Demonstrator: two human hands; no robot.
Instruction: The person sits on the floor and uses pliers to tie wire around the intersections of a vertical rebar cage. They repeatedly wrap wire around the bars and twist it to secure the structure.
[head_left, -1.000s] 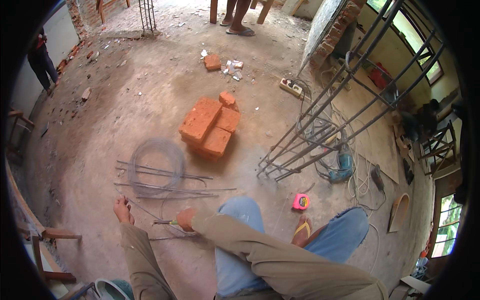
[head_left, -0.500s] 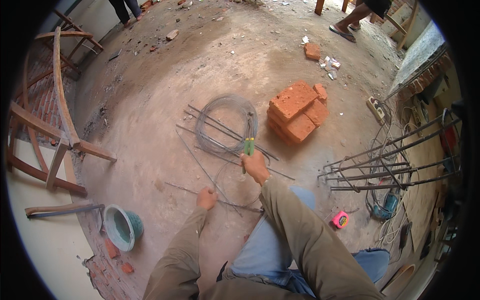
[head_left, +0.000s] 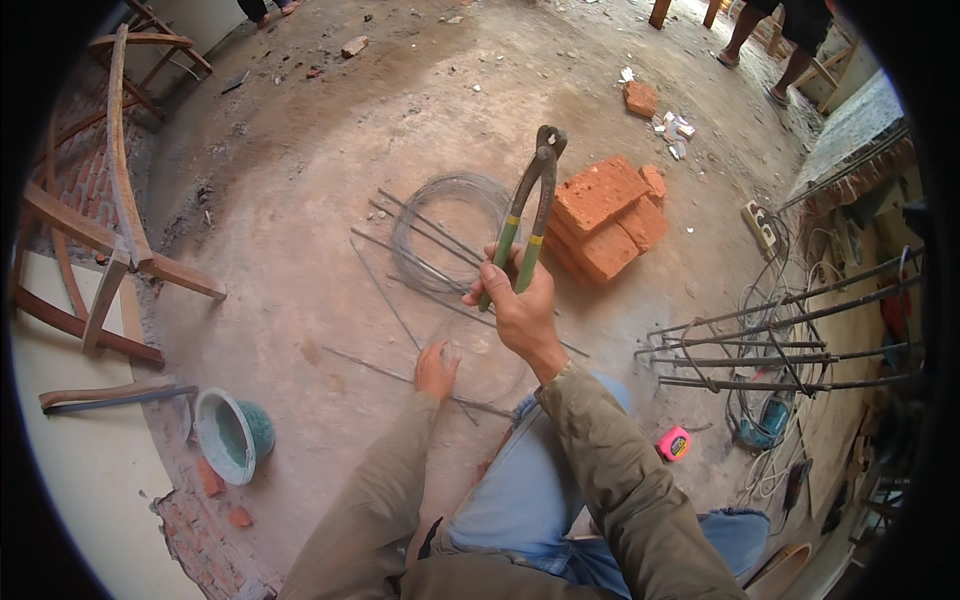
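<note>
My right hand (head_left: 525, 305) is wrapped round the green handles of a pair of end-cutting pincers (head_left: 540, 180), raised with the dark jaws pointing away from me. Behind the pincers, a coil of thin wire (head_left: 405, 235) lies on the floor across several steel rods (head_left: 370, 240). Low over the floor, my left hand (head_left: 437, 370) is at a thin steel rod (head_left: 365, 366), its fingers drawn together and partly blurred. What they hold, if anything, is too fine to make out. A faint loop of wire runs to the right of that hand.
Orange bricks (head_left: 600, 195) are stacked right of the coil. A tied rebar cage (head_left: 780, 345) juts in from the right, near a teal power tool (head_left: 765, 420), cables and a pink tape measure (head_left: 673, 443). At left are a bucket (head_left: 232, 436) and wooden frames (head_left: 125, 170). Another person's legs (head_left: 770, 45) stand far right.
My right hand has lifted the pincers up from the wire coil, and their jaws are now clear of it. My left hand has shifted slightly right and away from me. The far-right person has stepped.
</note>
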